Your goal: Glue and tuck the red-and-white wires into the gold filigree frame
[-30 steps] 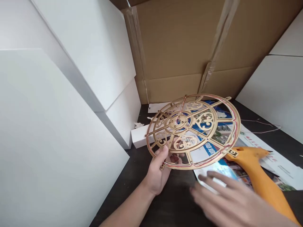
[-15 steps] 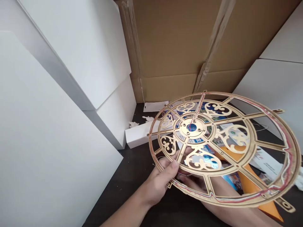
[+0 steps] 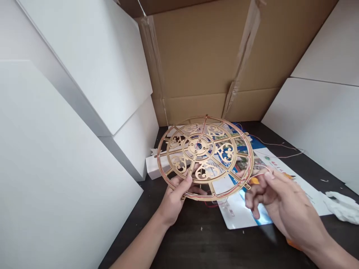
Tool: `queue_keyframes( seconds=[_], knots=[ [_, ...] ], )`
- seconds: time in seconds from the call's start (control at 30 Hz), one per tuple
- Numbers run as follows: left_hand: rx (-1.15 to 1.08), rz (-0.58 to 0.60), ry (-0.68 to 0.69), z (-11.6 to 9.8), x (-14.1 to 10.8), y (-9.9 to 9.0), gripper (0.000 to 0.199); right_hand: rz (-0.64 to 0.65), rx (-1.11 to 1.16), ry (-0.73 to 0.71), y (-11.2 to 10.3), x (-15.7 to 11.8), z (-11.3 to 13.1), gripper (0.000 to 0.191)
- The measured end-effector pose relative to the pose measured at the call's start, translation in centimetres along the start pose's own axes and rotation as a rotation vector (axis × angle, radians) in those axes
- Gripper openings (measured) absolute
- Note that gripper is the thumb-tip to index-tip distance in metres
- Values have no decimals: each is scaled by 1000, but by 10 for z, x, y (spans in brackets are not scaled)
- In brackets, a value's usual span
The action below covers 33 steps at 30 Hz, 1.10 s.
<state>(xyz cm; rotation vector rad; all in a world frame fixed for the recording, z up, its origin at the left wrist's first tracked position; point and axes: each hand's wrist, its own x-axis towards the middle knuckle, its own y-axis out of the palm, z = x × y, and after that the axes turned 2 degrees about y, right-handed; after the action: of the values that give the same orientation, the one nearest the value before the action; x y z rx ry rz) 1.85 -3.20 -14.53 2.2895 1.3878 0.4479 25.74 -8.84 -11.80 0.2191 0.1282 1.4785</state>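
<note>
My left hand [image 3: 176,196] grips the near left rim of a round, gold-coloured openwork frame [image 3: 205,148], thumb on top and fingers beneath. The frame has spokes, scroll cut-outs and a holed hub, and is held tilted above the table. Red and white wires lie along its outer ring and one spoke. Off the frame's right edge, my right hand [image 3: 286,200] pinches a thin pale-pink wire [image 3: 260,174] between thumb and forefinger, its other fingers loosely curled. Part of the left fingers is hidden behind the frame.
Printed glossy sheets [image 3: 238,221] lie on the dark table [image 3: 193,243] under the frame. A small white box [image 3: 153,168] stands left, crumpled tissue [image 3: 343,207] right. Loose thin wire trails at the back right. White boxes [image 3: 120,74] and a cardboard sheet [image 3: 196,56] enclose the space.
The frame has moved away from me and to the left, still in my left hand. My right hand has come out from beneath it to the right side, pinching a wire.
</note>
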Motion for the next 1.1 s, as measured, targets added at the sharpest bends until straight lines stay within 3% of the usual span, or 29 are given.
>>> queue_keyframes(
  seconds=[0.13,0.33,0.6,0.73,0.9,0.97,1.1],
  knots=[
    [-11,25,26,5,2,-1,41,-42,50,-53,-8,2,5,29],
    [36,5,34,6,3,-1,42,-127,-393,-162,-28,-1,13,27],
    [151,1,60,2,7,-2,56,-171,-589,-429,-33,4,20,43],
    [182,71,107,6,7,-8,61,18,-920,-598,-31,-3,11,54],
    [85,-18,120,8,9,-12,62,578,-1208,-836,-18,-19,5,29],
    [51,-70,127,8,10,-13,61,630,-1232,-862,-14,-22,2,27],
    [26,-92,119,7,10,-12,61,535,-1292,-809,-14,-13,-3,23]
  ],
)
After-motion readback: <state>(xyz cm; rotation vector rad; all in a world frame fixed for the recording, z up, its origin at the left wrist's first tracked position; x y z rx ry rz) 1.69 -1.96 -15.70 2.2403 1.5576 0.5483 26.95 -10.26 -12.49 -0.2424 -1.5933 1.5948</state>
